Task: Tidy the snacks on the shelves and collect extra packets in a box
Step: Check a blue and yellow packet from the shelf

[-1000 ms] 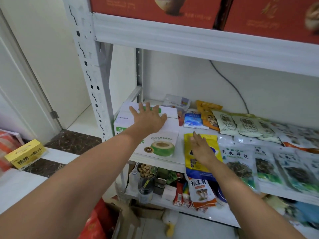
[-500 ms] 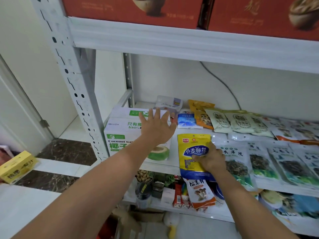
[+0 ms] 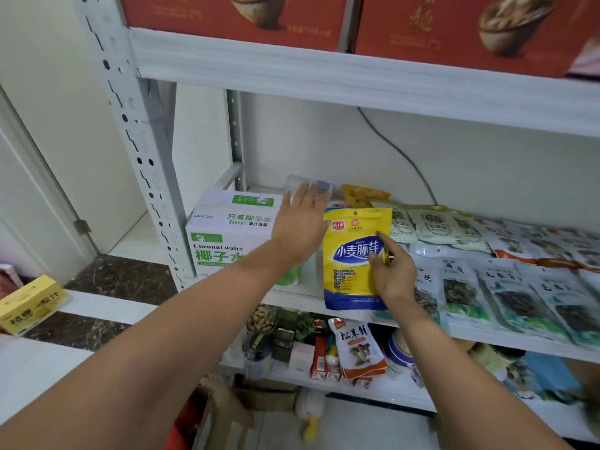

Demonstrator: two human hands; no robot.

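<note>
Bright, soft, even indoor light, with faint shade beneath the upper shelf [image 3: 357, 76]. Wide-angle bowing of the upright [image 3: 131, 141] at left. Smeared, soft-focus packets [image 3: 552, 251] toward the right edge.

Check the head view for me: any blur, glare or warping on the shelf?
Head view: the yellow packet print is sharp; the packets toward the right edge smear into blur; the upright bows from the wide lens; light is flat, with no hard shadows or strong glare.

Top edge crops red cartons [image 3: 233, 14]; far-right packets [image 3: 552, 245] blur.
</note>
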